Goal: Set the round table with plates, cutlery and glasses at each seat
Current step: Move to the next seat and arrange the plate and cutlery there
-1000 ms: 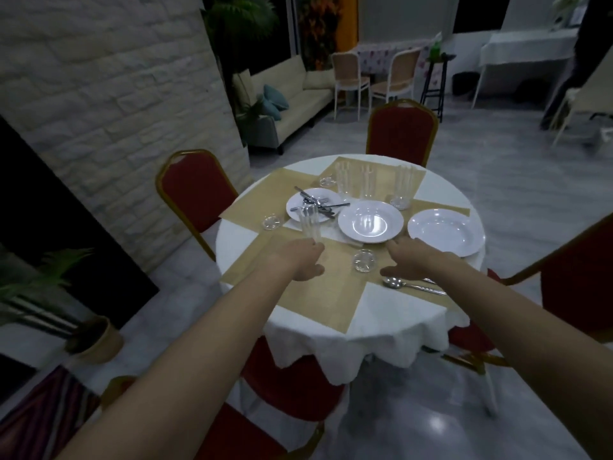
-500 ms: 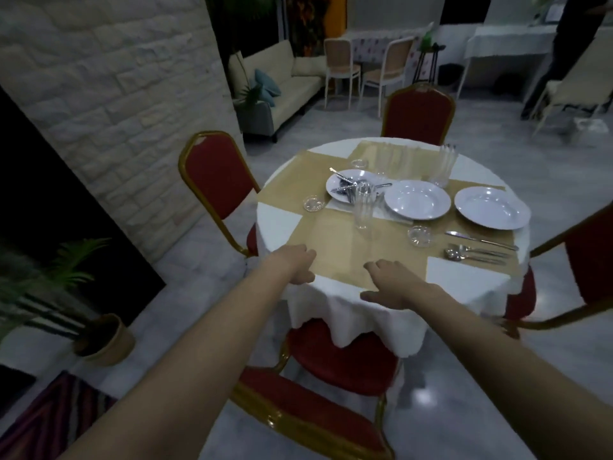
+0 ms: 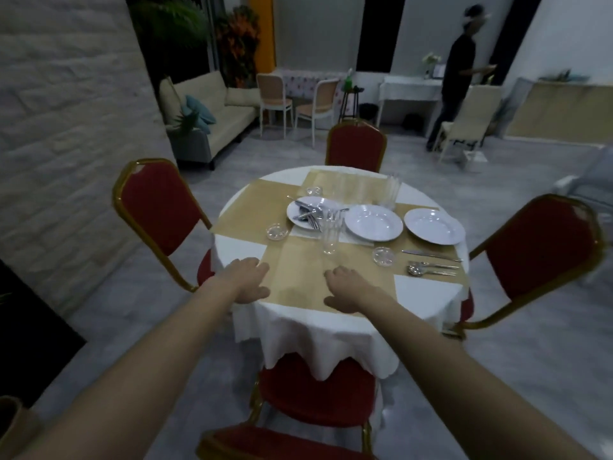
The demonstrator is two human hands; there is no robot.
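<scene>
The round table [image 3: 292, 330] has a white cloth and tan placemats. My left hand [image 3: 247, 280] and my right hand [image 3: 348, 290] hover over its near edge, fingers relaxed, holding nothing. A tall glass [image 3: 330, 232] stands just beyond them. Behind it sit three white plates: one with loose cutlery [image 3: 306, 210], a middle plate [image 3: 374, 222] and a right plate [image 3: 434, 226]. A knife, fork and spoon [image 3: 431, 265] lie at the right seat. More glasses [image 3: 388, 190] cluster at the far side. Small glass dishes [image 3: 276, 231] [image 3: 383, 256] sit between.
Red chairs with gold frames ring the table: left [image 3: 159, 214], far [image 3: 356, 147], right [image 3: 544, 254] and near, tucked under the cloth [image 3: 315, 396]. A stone wall rises at the left. A person [image 3: 456, 74] stands by a white side table at the back right.
Both hands drew back from the middle of the table to its near edge. My left hand let go of the tall glass, which now stands alone. The view pulled back.
</scene>
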